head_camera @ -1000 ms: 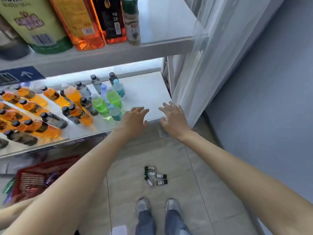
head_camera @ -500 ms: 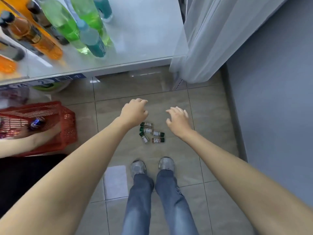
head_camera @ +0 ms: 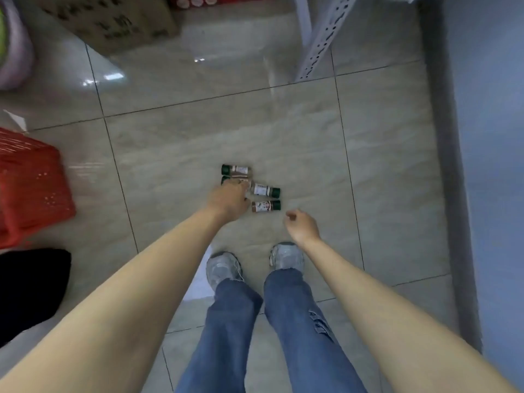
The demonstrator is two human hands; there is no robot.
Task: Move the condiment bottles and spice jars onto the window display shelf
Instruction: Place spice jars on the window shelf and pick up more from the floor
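Note:
Several small spice jars with green caps lie on their sides on the tiled floor in front of my shoes. One jar (head_camera: 236,169) lies farthest from me, and two more (head_camera: 265,190) (head_camera: 266,206) lie to the right. My left hand (head_camera: 229,201) reaches down onto the cluster; its fingertips touch a partly covered jar (head_camera: 226,180). Its palm hides whatever lies under it, and I cannot see its grip. My right hand (head_camera: 301,226) hovers just right of the nearest jar, fingers loosely curled, holding nothing. The display shelf is out of view.
A red plastic basket (head_camera: 28,188) stands on the floor at the left, with a dark shape (head_camera: 28,285) below it. A cardboard box (head_camera: 113,21) sits at the top left. A white perforated shelf post (head_camera: 320,38) rises at the top right, beside a blue-grey wall (head_camera: 487,165).
My view has dropped from the bottle shelf to the floor. Both hands came down from the shelf edge; the left now reaches the jars and the right hangs beside them.

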